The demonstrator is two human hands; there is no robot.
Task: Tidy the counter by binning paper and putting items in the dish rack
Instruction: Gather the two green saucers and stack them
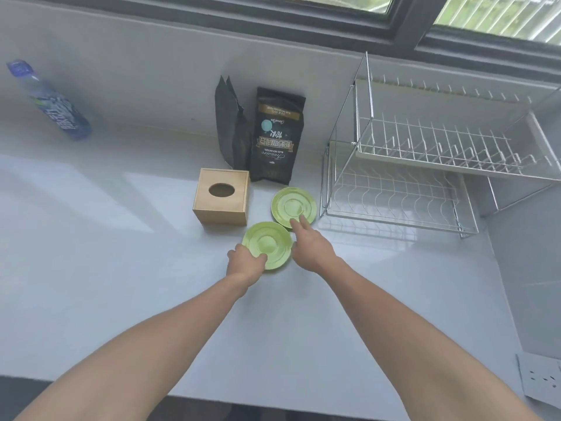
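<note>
White counter (121,268) runs beneath a dark-framed window (406,22), with a pale wall behind it. Two green saucers lie flat on the counter, close together near its middle. The near saucer (268,243) sits just in front of a wooden tissue box (221,196); the far saucer (293,205) lies beside the box's right side and just in front of a black coffee bag (277,135), which stands upright against the wall. A second, plainer dark bag (230,123) stands to its left, touching it.

Left hand (246,262) grasps the near saucer at its front-left rim, thumb on top of the rim; the fingers below are hidden. Right hand (309,244) is released and extended, its fingertips (296,223) resting on the near edge of the far saucer; no closed grip on it is visible.

Wire dish rack (403,165), two-tiered and chrome, stands at the right of the counter, near the far saucer but apart from it. Both tiers hold nothing. A blue spray can (50,100) stands at the far left by the wall. A white wall socket (540,378) shows at the lower right edge.
</note>
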